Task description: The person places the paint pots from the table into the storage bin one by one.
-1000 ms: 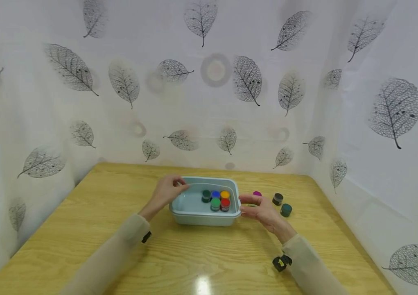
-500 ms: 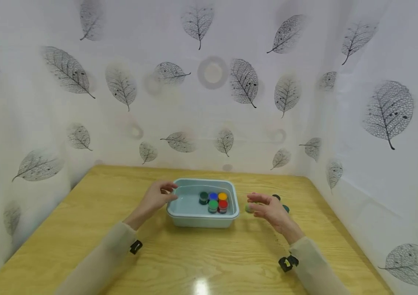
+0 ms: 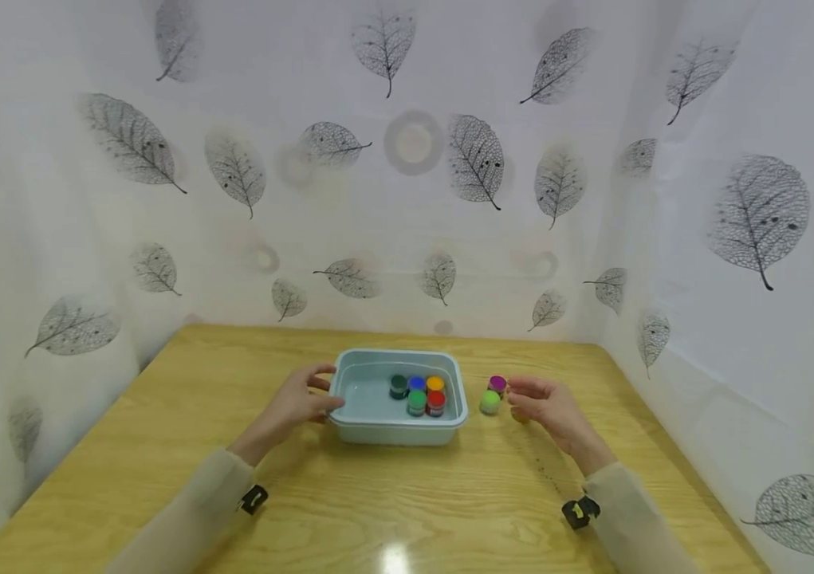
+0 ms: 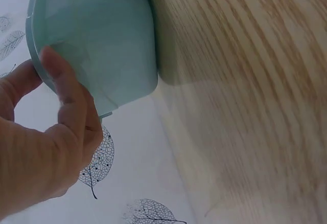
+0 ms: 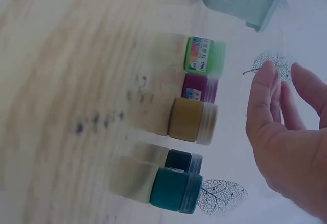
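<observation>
A light blue-green plastic basin (image 3: 395,434) stands on the table with several small paint jars inside, among them a red jar (image 3: 436,404) and an orange jar (image 3: 434,385). My left hand (image 3: 299,399) is at the basin's left end. In the left wrist view its thumb and fingers (image 4: 69,93) pinch the rim. To the right of the basin, my right hand (image 3: 553,410) hovers over more jars, fingers loosely bent and holding nothing. Beneath it the right wrist view shows a lime green jar (image 5: 202,55), a magenta jar (image 5: 200,87), an ochre jar (image 5: 190,119) and a teal jar (image 5: 173,189).
A dark jar (image 5: 181,160) sits behind the teal one. The wooden table (image 3: 378,502) ends at a pale curtain (image 3: 263,231) with leaf prints, which hangs at the back and both sides.
My left hand drops lower and takes the basin's left rim. My right hand has left the basin's right end and moved right over the loose jars.
</observation>
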Available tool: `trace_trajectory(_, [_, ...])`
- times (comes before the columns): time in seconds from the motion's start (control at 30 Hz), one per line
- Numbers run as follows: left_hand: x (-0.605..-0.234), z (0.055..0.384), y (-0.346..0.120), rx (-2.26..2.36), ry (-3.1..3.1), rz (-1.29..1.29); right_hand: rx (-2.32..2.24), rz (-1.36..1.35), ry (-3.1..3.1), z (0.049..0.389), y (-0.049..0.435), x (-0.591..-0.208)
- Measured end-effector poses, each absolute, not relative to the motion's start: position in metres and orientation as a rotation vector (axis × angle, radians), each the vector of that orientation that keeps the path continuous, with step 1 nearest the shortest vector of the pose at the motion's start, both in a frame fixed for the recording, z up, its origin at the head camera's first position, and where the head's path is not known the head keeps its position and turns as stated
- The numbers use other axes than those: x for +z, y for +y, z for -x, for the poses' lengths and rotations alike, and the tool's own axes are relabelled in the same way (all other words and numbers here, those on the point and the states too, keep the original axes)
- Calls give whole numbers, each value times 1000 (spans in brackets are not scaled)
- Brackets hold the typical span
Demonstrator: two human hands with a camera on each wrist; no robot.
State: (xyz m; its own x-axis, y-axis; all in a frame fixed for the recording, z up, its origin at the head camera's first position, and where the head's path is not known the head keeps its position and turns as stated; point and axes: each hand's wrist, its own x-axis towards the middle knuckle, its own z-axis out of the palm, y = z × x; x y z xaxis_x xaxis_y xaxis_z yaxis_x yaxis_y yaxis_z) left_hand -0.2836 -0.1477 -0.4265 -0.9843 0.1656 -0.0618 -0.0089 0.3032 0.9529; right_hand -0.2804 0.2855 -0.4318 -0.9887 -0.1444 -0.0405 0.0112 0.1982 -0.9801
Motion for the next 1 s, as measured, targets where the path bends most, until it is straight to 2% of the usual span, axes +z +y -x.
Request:
trace_trajectory(0.23, [-426,284,-148,1801,2354,-132,-1682,109,2536,282,272,-435])
trace_trajectory(1.0, [-426,282,-149,1835,2289,-110,-1624,161,2482,305,262,-444])
